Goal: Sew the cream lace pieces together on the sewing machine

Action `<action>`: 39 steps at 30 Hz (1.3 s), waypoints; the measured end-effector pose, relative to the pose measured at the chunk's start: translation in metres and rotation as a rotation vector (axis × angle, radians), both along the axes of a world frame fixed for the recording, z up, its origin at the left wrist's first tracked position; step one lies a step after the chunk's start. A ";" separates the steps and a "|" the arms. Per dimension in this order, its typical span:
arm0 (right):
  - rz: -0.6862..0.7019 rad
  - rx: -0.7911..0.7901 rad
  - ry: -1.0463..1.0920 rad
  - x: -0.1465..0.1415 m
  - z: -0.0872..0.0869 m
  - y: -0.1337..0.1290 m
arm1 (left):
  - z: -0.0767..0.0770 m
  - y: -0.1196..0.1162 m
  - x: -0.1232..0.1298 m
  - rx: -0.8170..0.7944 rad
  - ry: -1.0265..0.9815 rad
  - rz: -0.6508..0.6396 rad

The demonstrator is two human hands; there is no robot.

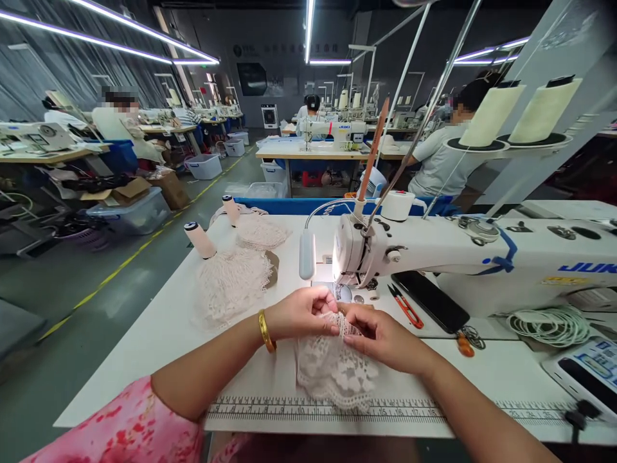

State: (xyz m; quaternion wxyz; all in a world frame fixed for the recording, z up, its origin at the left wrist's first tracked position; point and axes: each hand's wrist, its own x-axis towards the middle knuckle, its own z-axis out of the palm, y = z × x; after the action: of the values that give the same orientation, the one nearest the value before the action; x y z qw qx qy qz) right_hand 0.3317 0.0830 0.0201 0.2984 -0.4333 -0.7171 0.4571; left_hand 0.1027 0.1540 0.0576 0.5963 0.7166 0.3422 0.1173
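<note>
A piece of white lace fabric [335, 370] hangs from both of my hands in front of the sewing machine [366, 247], its scalloped lower edge over the printed ruler strip. My left hand [306, 313], with a gold bracelet at the wrist, pinches the gathered top edge from the left. From the right, my right hand [380, 337] grips the same edge, thumb and fingers pressed together. Just beyond the fingers are the machine's needle area and a lit lamp [307, 255]. Two piles of lace, a nearer lace pile [231, 286] and a farther lace pile [263, 231], lie at the left.
Red-handled thread snips [405, 307] and a black phone [430, 301] lie right of the needle area. Two thread cones, one a peach cone [200, 241], stand at the table's left edge. A coiled pale cord [549, 326] rests at the right. Several people sit at other machines.
</note>
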 end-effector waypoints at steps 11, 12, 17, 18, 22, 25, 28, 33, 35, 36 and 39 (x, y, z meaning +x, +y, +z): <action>-0.158 0.112 -0.142 -0.001 -0.003 0.003 | -0.030 -0.004 -0.006 0.417 -0.004 0.184; -0.168 0.113 -0.122 -0.003 -0.005 0.002 | -0.032 -0.006 -0.006 0.465 -0.023 0.178; -0.211 0.238 -0.036 -0.011 -0.015 0.001 | -0.041 -0.011 -0.004 0.735 -0.107 0.125; -0.216 0.272 -0.032 -0.013 -0.016 0.001 | -0.042 -0.012 -0.003 0.772 -0.115 0.120; -0.214 0.396 -0.035 -0.016 -0.018 0.001 | -0.043 -0.013 0.000 0.828 -0.167 0.123; -0.209 0.471 -0.039 -0.016 -0.019 0.000 | -0.044 -0.014 0.004 0.760 -0.235 0.144; -0.222 0.537 -0.054 -0.017 -0.020 -0.001 | -0.045 -0.018 0.007 0.681 -0.242 0.187; -0.233 0.648 -0.085 -0.016 -0.020 -0.001 | -0.043 -0.020 0.010 0.574 -0.217 0.260; -0.230 0.659 -0.095 -0.016 -0.021 0.000 | -0.041 -0.019 0.010 0.514 -0.212 0.246; -0.228 0.661 -0.099 -0.015 -0.022 0.000 | -0.041 -0.019 0.010 0.494 -0.207 0.231; -0.226 0.672 -0.107 -0.015 -0.023 0.000 | -0.040 -0.018 0.010 0.445 -0.189 0.204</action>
State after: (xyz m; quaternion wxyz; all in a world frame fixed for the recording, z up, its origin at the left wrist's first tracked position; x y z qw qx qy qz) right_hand 0.3167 0.0829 -0.0028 0.4349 -0.4107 -0.7897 0.1365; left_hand 0.1124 0.1365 0.0171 0.4383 0.7778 0.3214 0.3157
